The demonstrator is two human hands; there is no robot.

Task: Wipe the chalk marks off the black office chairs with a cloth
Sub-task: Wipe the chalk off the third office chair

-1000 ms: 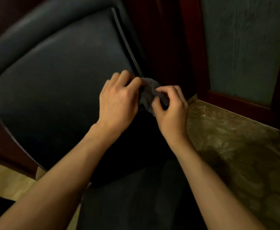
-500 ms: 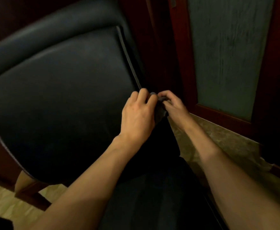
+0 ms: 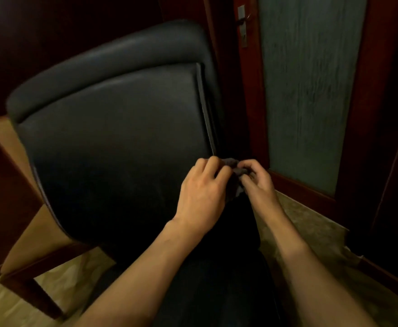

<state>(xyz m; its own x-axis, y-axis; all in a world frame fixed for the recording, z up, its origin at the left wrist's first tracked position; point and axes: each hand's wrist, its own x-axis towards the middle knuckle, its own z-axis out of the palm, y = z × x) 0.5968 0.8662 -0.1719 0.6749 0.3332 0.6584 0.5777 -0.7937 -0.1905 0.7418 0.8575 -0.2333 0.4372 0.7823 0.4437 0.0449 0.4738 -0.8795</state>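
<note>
Both hands sit lower in view than a second ago, with more of the chair back and the door handle now visible. Black office chair (image 3: 113, 142) fills the left and centre, its padded back facing the camera. Red-framed door (image 3: 311, 90) with frosted glass stands at far right, above pale marbled floor (image 3: 311, 227). Left hand (image 3: 202, 194) and right hand (image 3: 257, 182), fingers curled, together pinch a bunched dark cloth (image 3: 234, 171) just beside the chair's right edge.
</note>
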